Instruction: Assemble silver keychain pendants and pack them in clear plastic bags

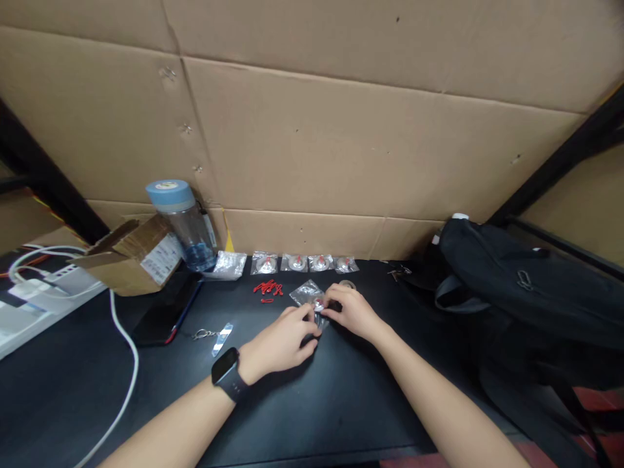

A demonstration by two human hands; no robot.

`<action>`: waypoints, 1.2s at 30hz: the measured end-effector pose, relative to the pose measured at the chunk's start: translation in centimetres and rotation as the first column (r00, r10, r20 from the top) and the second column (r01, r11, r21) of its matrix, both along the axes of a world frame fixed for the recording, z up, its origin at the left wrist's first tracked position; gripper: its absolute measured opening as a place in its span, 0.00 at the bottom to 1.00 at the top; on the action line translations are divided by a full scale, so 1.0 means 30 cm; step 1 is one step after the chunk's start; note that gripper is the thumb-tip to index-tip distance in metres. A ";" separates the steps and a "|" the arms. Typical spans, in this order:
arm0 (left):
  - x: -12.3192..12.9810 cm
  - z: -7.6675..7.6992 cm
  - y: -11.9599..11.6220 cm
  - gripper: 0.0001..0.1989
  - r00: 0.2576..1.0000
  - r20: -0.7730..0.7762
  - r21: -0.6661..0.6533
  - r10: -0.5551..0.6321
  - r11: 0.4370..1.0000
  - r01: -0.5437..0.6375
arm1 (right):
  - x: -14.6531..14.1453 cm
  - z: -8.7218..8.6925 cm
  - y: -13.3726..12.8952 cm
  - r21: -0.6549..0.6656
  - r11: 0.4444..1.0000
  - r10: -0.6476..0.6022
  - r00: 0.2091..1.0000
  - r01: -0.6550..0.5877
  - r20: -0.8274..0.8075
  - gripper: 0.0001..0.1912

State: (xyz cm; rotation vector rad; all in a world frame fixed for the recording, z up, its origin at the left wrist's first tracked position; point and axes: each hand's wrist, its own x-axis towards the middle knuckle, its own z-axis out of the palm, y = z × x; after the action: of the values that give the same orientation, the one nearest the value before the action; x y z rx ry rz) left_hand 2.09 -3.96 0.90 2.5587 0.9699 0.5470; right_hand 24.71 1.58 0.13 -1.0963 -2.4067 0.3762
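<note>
Clear bags (303, 292) number five, left hand (284, 338) and right hand (354, 312) holding one.

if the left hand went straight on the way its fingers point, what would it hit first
Most likely the small plastic bag by the left hand, then the right hand; depth there is hard to judge.

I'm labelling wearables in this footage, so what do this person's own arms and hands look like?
The left hand and right hand are ungloved. A dark, rectangular-faced watch with a dark strap circles the left wrist; the right wrist has nothing on it. No sleeves show.
</note>
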 end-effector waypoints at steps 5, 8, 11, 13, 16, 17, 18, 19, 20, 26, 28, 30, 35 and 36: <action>-0.005 -0.005 0.009 0.09 1.000 0.004 -0.002 -0.007 1.000 0.007 | -0.046 -0.033 0.024 0.001 0.992 -0.122 0.991 0.123 -0.061 0.10; -0.012 -0.002 0.018 0.09 1.000 -0.005 0.031 0.019 0.999 -0.019 | -0.052 -0.036 0.037 -0.050 0.998 -0.047 0.990 0.041 -0.131 0.09; -0.019 0.005 0.024 0.08 1.000 0.001 0.019 0.005 1.000 -0.005 | -0.032 -0.030 0.037 -0.091 0.996 0.008 0.985 -0.024 -0.175 0.09; -0.022 0.012 0.024 0.07 1.000 0.005 -0.012 -0.028 1.000 0.028 | -0.022 -0.027 0.031 -0.087 0.996 0.002 0.985 -0.018 -0.170 0.10; -0.021 0.022 0.018 0.06 0.998 0.002 -0.035 -0.065 0.997 0.065 | -0.033 -0.022 0.021 -0.027 1.000 -0.009 0.992 0.006 -0.126 0.10; -0.020 0.024 0.016 0.06 0.997 0.000 -0.035 -0.073 0.997 0.073 | -0.044 -0.021 0.018 0.002 1.000 -0.007 0.995 0.008 -0.099 0.10; -0.019 0.026 0.014 0.06 0.997 -0.003 -0.033 -0.079 0.996 0.079 | -0.056 -0.020 0.016 0.031 0.999 -0.011 0.998 0.013 -0.069 0.10; -0.017 0.027 0.013 0.06 0.996 -0.007 -0.031 -0.085 0.996 0.084 | -0.070 -0.020 0.014 0.059 0.998 -0.026 0.999 0.028 -0.041 0.10; -0.016 0.027 0.012 0.06 0.996 -0.013 -0.030 -0.089 0.996 0.089 | -0.082 -0.020 0.013 0.083 0.995 -0.051 0.999 0.053 -0.018 0.10; -0.024 0.031 0.020 0.06 0.993 -0.019 -0.028 -0.117 0.993 0.117 | -0.102 -0.020 0.014 0.083 0.986 -0.142 0.990 0.144 -0.025 0.10; -0.033 0.039 0.027 0.07 0.996 -0.006 -0.007 -0.094 0.996 0.094 | -0.076 -0.006 0.016 0.046 0.996 -0.079 0.995 0.081 -0.054 0.12; -0.044 0.050 0.034 0.06 0.999 0.007 0.024 -0.050 0.998 0.050 | -0.036 0.013 0.019 -0.009 0.999 0.050 0.995 -0.051 -0.090 0.18; -0.061 0.047 0.053 0.21 0.990 0.007 0.130 0.141 0.981 -0.141 | 0.054 0.032 0.039 -0.076 0.988 0.112 0.965 -0.133 -0.238 0.11; -0.059 0.039 0.058 0.21 0.984 0.005 0.155 0.179 0.972 -0.178 | 0.058 0.026 0.043 -0.063 0.991 0.102 0.964 -0.121 -0.244 0.10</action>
State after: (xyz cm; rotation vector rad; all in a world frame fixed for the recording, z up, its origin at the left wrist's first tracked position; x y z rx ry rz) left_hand 0.31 -2.22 2.06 2.6256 1.2136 0.6859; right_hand 26.46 2.87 0.91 -0.8918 -2.2589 0.6089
